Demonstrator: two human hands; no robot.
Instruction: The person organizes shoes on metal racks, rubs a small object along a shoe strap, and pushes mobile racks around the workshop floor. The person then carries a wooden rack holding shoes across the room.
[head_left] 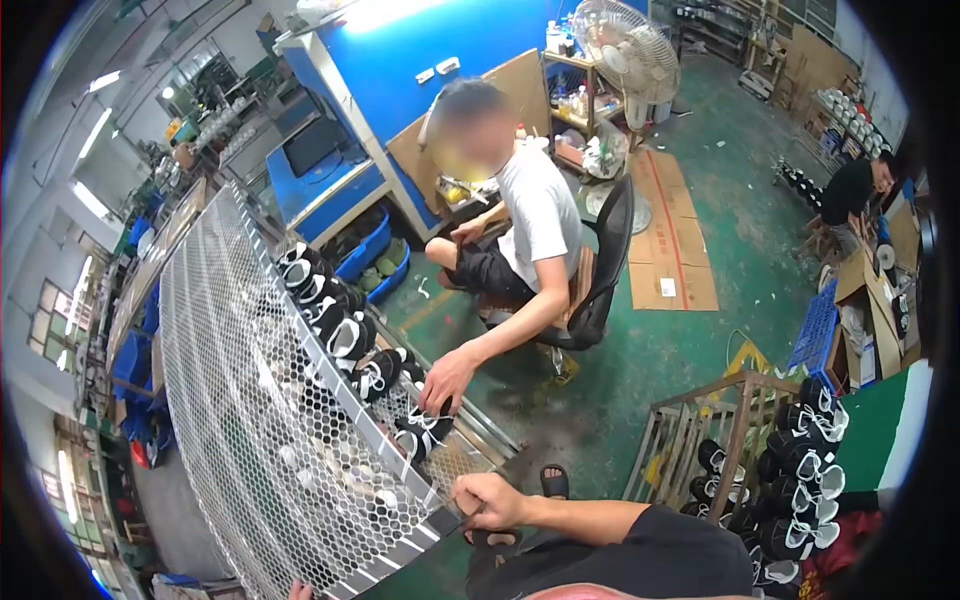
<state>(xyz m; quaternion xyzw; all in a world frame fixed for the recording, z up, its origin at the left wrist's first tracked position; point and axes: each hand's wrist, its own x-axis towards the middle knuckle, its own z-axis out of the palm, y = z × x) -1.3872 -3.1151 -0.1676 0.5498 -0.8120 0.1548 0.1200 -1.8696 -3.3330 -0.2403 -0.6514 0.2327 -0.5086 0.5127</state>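
A long white wire mesh panel (250, 400) with a grey edge strip stretches away from me on the left. My right hand (490, 502) is closed at its near right corner, with the fingers curled round the edge. Only a few fingertips of my left hand (300, 591) show at the bottom of the view, by the panel's near edge; the rest is out of frame. Beside the panel runs a row of black and white shoes (350, 338). A seated person's hand (449, 380) is on the nearest black shoe (424, 432), just beyond my right hand.
The seated person occupies an office chair (610, 265). At right, a metal rack (735, 440) and stacked shoes (808, 470) stand close to me. Flattened cardboard (668, 230) lies on the green floor. A standing fan (630, 55) is behind; another person (850, 195) works far right.
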